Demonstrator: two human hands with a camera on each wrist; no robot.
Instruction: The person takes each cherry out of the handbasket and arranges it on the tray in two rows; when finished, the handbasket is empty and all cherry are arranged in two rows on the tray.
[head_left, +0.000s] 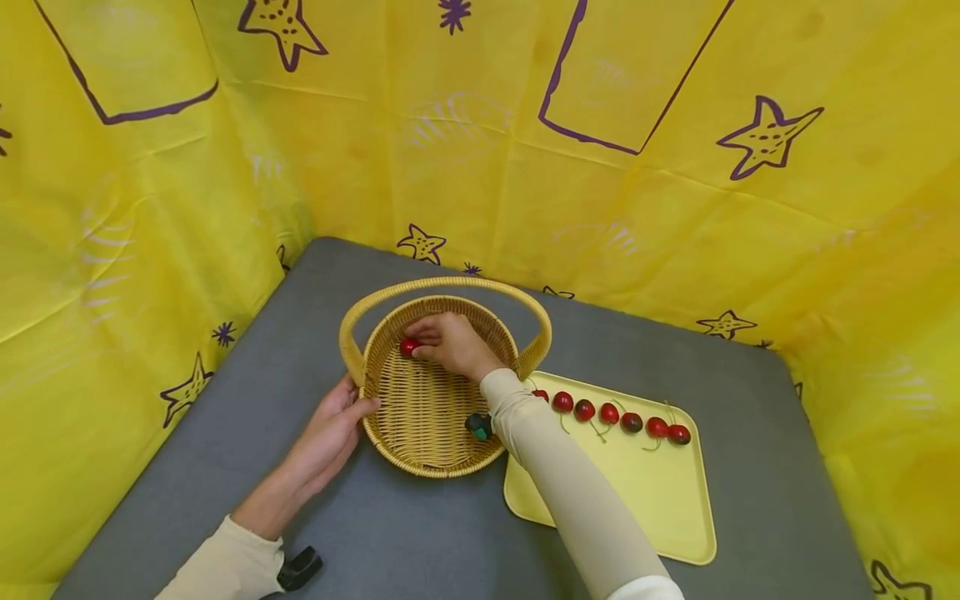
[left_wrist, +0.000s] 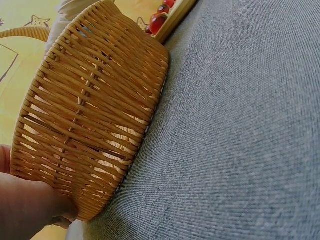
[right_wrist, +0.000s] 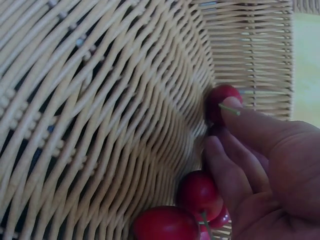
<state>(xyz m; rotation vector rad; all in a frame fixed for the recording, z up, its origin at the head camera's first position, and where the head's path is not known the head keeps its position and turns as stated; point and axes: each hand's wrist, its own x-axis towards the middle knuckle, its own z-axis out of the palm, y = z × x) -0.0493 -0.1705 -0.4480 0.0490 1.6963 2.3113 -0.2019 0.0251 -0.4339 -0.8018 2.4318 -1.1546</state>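
- Inside the wicker basket [head_left: 431, 408], my right grip [head_left: 453, 343] pinches a red cherry [head_left: 408, 347] near the woven wall.
- Beside that grip, in the right wrist view, other cherries [right_wrist: 200, 195] gather in the basket.
- At the basket's left rim, my left grip [head_left: 330, 429] clasps the edge.
- On the yellow tray [head_left: 667, 500] to the right lies a row of cherries [head_left: 609, 413].
- The grey worktop [head_left: 420, 542] carries basket and tray.

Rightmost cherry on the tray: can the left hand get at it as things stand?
Probably not: the left hand holds the basket, and both basket and right forearm lie between it and that cherry.
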